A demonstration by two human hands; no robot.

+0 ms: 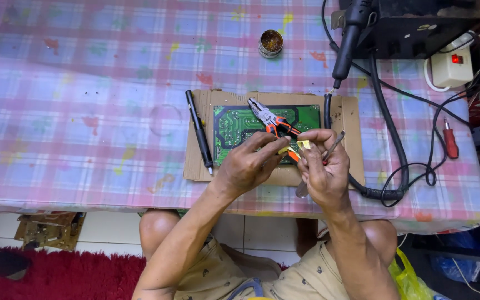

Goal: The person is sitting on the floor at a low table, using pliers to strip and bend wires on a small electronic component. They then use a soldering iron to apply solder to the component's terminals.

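Observation:
My left hand [249, 163] and my right hand [321, 166] meet over a green circuit board [234, 125] lying on a cardboard sheet [195, 161]. Between the fingertips of both hands is a small yellow piece [302, 144]. My right hand also grips metal tweezers [333, 146], whose tips point up and to the right. Orange-handled pliers [269, 119] lie on the board just above my hands. A black pen-shaped tool [199, 131] lies along the cardboard's left side.
A plaid cloth [84, 111] covers the table. A small round tin [271, 42] stands at the back. At the back right are a black soldering station [412, 28] with handpiece [348, 41], thick cables [390, 144], a white power strip [451, 66] and a red screwdriver [450, 141].

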